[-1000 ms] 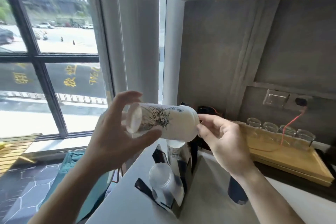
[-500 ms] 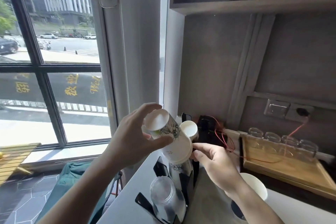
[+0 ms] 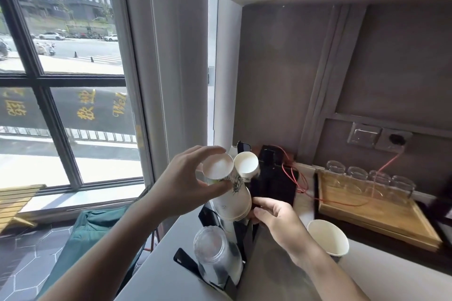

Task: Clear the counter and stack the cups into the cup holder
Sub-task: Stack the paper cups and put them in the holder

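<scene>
Gripping the upturned base end of a stack of paper cups (image 3: 228, 189), the left hand (image 3: 182, 184) has thumb and fingers curled round it, while the right hand (image 3: 276, 219) pinches the stack's wide rim from below. The stack tilts over the black cup holder (image 3: 241, 239) at the worktop's (image 3: 274, 278) window-side edge. Behind the stack, a second white column of cups (image 3: 246, 164) rises from the holder. In the holder's near slot stands a column of clear plastic cups (image 3: 215, 255). Right of the holder, one loose paper cup (image 3: 329, 237) sits open-side up on the worktop, just behind the right wrist. Farther right, a wooden tray (image 3: 381, 215) carries small glasses (image 3: 369, 179).
</scene>
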